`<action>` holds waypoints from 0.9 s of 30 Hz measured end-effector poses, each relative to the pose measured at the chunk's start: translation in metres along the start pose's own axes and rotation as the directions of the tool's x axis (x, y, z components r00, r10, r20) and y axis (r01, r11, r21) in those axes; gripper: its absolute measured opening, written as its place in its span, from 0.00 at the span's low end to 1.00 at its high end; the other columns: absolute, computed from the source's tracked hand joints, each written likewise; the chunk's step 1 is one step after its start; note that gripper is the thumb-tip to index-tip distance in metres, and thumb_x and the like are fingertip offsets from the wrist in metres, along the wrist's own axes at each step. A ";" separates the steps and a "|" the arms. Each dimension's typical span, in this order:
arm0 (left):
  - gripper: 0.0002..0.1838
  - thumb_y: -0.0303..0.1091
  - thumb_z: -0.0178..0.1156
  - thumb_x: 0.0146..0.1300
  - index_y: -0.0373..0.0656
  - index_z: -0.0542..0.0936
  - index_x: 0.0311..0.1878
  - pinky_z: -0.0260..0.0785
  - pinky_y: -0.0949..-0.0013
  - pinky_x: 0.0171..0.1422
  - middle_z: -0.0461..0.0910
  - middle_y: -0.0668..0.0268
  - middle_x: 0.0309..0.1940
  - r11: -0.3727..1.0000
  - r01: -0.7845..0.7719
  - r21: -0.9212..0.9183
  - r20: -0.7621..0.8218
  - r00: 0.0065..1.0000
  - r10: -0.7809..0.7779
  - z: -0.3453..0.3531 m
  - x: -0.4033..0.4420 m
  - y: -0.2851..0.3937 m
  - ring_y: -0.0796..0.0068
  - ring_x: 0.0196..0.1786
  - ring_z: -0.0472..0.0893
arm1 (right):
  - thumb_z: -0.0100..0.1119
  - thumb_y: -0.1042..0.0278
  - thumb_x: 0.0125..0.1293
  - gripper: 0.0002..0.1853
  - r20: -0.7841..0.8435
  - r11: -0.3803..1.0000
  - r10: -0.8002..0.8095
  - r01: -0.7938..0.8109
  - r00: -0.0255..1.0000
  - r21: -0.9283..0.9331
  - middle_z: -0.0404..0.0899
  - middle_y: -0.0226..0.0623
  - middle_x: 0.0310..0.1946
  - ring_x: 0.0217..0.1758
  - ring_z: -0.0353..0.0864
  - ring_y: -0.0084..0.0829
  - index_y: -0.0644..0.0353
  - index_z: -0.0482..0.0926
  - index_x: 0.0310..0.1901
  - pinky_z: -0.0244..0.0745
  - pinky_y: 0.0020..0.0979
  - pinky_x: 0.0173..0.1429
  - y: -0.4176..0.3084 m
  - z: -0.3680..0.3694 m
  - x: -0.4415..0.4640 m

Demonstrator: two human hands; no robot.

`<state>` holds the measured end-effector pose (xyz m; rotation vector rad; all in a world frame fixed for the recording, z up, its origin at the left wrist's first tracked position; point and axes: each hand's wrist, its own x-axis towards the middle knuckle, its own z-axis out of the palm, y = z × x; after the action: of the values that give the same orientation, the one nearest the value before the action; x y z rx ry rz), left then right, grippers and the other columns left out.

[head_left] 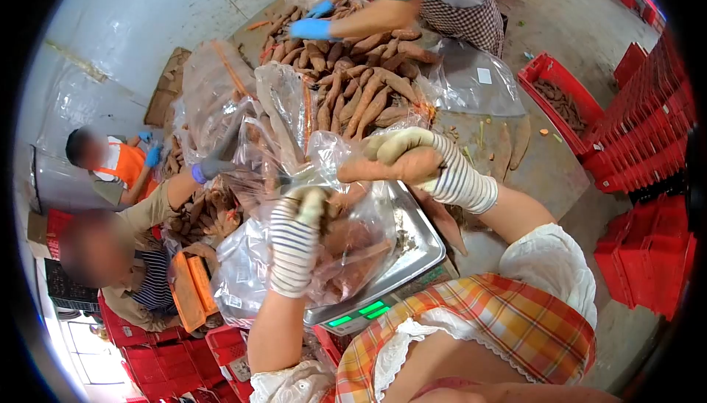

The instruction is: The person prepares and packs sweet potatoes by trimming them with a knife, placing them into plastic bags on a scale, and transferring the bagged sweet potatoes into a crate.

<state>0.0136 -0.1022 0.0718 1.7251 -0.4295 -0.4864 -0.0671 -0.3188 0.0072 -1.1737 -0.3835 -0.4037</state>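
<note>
My right hand (434, 156), in a white glove with a striped cuff, is closed round a reddish-brown sweet potato (379, 170) above the scale. My left hand (303, 215), gloved the same way and a little blurred, grips the upper edge of a clear plastic bag (254, 259). Inside that bag several sweet potatoes show through the film. The bag rests on the metal tray of a scale (423, 235), whose green display (359, 313) is lit at the front. The tip of the held sweet potato points toward the bag's opening.
A large heap of sweet potatoes (361, 94) covers the far table, where a co-worker's blue-gloved hands (313, 27) reach in. Two other people work at the left beside filled plastic bags (213, 83). Red crates (641, 142) are stacked at the right.
</note>
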 end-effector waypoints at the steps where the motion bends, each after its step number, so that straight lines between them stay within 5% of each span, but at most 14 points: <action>1: 0.12 0.41 0.58 0.62 0.40 0.78 0.39 0.61 0.83 0.21 0.79 0.68 0.27 0.979 0.053 -0.196 -0.041 0.997 -0.062 -0.013 0.009 -0.006 0.83 0.21 0.71 | 0.66 0.78 0.50 0.21 0.006 0.997 -0.044 0.044 0.999 -0.064 0.76 0.35 0.49 0.56 0.73 0.28 0.61 0.74 0.48 0.65 0.32 0.65 -0.005 0.002 -0.001; 4: 0.27 0.53 0.57 0.62 0.37 0.74 0.52 0.60 0.84 0.21 0.78 0.66 0.29 0.837 0.111 -0.536 -0.265 0.919 -0.292 -0.035 0.026 0.018 0.85 0.23 0.71 | 0.62 0.80 0.49 0.21 -0.317 0.978 0.198 -0.211 0.928 -0.005 0.77 0.34 0.47 0.53 0.76 0.27 0.61 0.74 0.48 0.69 0.29 0.61 -0.042 0.017 -0.004; 5: 0.27 0.53 0.57 0.62 0.37 0.74 0.52 0.60 0.84 0.21 0.78 0.66 0.29 0.839 0.107 -0.534 -0.276 0.916 -0.292 -0.036 0.024 0.017 0.85 0.23 0.71 | 0.61 0.81 0.48 0.22 -0.346 0.984 0.156 -0.176 0.925 -0.028 0.78 0.34 0.45 0.51 0.77 0.26 0.61 0.74 0.48 0.71 0.27 0.59 -0.034 0.008 -0.007; 7: 0.36 0.54 0.60 0.60 0.36 0.65 0.62 0.56 0.86 0.18 0.73 0.55 0.52 0.922 0.124 -0.367 -0.171 0.965 -0.198 -0.037 0.018 0.010 0.86 0.25 0.69 | 0.61 0.81 0.48 0.22 -0.349 0.984 0.155 -0.175 0.924 -0.026 0.78 0.33 0.45 0.50 0.78 0.25 0.61 0.74 0.48 0.72 0.27 0.58 -0.030 -0.001 -0.012; 8: 0.36 0.54 0.58 0.62 0.34 0.64 0.63 0.67 0.83 0.29 0.72 0.53 0.55 0.893 0.341 -0.292 -0.074 0.923 -0.377 -0.043 0.017 0.005 0.81 0.34 0.75 | 0.61 0.80 0.49 0.21 -0.358 0.984 0.154 -0.177 0.921 -0.033 0.79 0.33 0.44 0.50 0.78 0.25 0.62 0.74 0.48 0.72 0.27 0.57 -0.029 -0.003 -0.015; 11: 0.37 0.54 0.58 0.62 0.30 0.65 0.62 0.64 0.68 0.60 0.71 0.54 0.56 0.987 0.069 0.148 0.104 0.991 -0.085 -0.012 0.018 -0.013 0.65 0.56 0.72 | 0.62 0.80 0.50 0.21 -0.378 0.983 0.130 -0.169 0.917 -0.070 0.79 0.32 0.44 0.50 0.78 0.24 0.61 0.74 0.48 0.72 0.26 0.57 -0.028 0.001 -0.022; 15: 0.30 0.56 0.57 0.60 0.38 0.75 0.52 0.66 0.68 0.51 0.77 0.63 0.42 0.951 0.177 0.252 0.084 0.976 -0.203 0.020 0.050 -0.029 0.70 0.46 0.74 | 0.61 0.80 0.50 0.21 -0.340 0.952 0.055 -0.152 0.939 -0.264 0.76 0.32 0.46 0.52 0.75 0.24 0.61 0.73 0.49 0.69 0.27 0.58 -0.025 0.005 -0.033; 18: 0.22 0.50 0.60 0.58 0.40 0.77 0.45 0.66 0.70 0.51 0.77 0.65 0.40 0.916 0.396 0.062 0.060 0.915 -0.399 0.032 0.071 -0.035 0.70 0.44 0.74 | 0.57 0.82 0.48 0.25 -0.352 0.938 0.086 -0.195 0.932 -0.286 0.75 0.34 0.47 0.53 0.74 0.26 0.61 0.72 0.52 0.68 0.28 0.59 -0.029 0.007 -0.046; 22: 0.08 0.36 0.59 0.57 0.43 0.77 0.36 0.68 0.70 0.50 0.78 0.67 0.38 0.830 -0.021 -0.558 0.159 0.978 0.132 0.001 0.053 0.017 0.71 0.43 0.75 | 0.49 0.79 0.45 0.32 -0.372 0.959 0.181 -0.248 0.910 -0.140 0.74 0.37 0.48 0.53 0.73 0.26 0.65 0.66 0.59 0.67 0.28 0.60 -0.031 0.005 -0.070; 23: 0.06 0.33 0.56 0.59 0.41 0.76 0.35 0.69 0.67 0.53 0.77 0.67 0.33 0.918 -0.344 -0.197 -0.022 0.938 0.346 -0.020 0.049 0.021 0.73 0.39 0.76 | 0.55 0.72 0.48 0.35 -0.363 0.937 0.250 -0.319 0.898 -0.144 0.73 0.39 0.50 0.53 0.72 0.27 0.68 0.62 0.62 0.67 0.28 0.59 -0.033 0.010 -0.071; 24: 0.04 0.29 0.53 0.61 0.40 0.75 0.35 0.71 0.64 0.56 0.76 0.68 0.27 0.802 -0.549 0.235 -0.098 0.808 0.581 -0.044 0.041 0.025 0.75 0.35 0.77 | 0.55 0.72 0.48 0.35 -0.358 0.935 0.263 -0.329 0.896 -0.135 0.73 0.39 0.50 0.53 0.72 0.27 0.68 0.62 0.62 0.67 0.28 0.59 -0.035 0.016 -0.071; 25: 0.05 0.30 0.53 0.62 0.39 0.75 0.35 0.70 0.63 0.55 0.72 0.70 0.24 0.871 -0.412 -0.269 -0.211 0.907 0.364 -0.064 0.022 0.052 0.77 0.31 0.75 | 0.57 0.69 0.49 0.36 -0.317 0.873 0.376 -0.448 0.871 -0.195 0.73 0.40 0.51 0.53 0.72 0.28 0.69 0.61 0.62 0.68 0.29 0.59 -0.034 0.023 -0.070; 26: 0.06 0.31 0.53 0.62 0.38 0.75 0.35 0.70 0.62 0.54 0.69 0.73 0.21 0.663 -0.225 -0.714 -0.204 0.973 0.111 -0.082 0.001 0.083 0.79 0.27 0.73 | 0.60 0.65 0.50 0.37 -0.278 0.791 0.487 -0.553 0.828 -0.261 0.73 0.41 0.51 0.53 0.72 0.28 0.70 0.61 0.62 0.68 0.29 0.58 -0.032 0.032 -0.068; 27: 0.08 0.32 0.54 0.62 0.36 0.75 0.36 0.70 0.61 0.54 0.67 0.74 0.19 0.635 -0.222 -0.740 -0.150 0.975 0.166 -0.105 -0.011 0.092 0.80 0.24 0.70 | 0.62 0.59 0.51 0.38 -0.222 0.789 0.459 -0.510 0.860 -0.343 0.76 0.44 0.45 0.47 0.76 0.31 0.70 0.61 0.62 0.71 0.29 0.54 -0.016 0.038 -0.071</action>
<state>0.0592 -0.0282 0.1820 0.8555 -0.2918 -0.3673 -0.1392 -0.2812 -0.0014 -1.5754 0.1333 -0.0966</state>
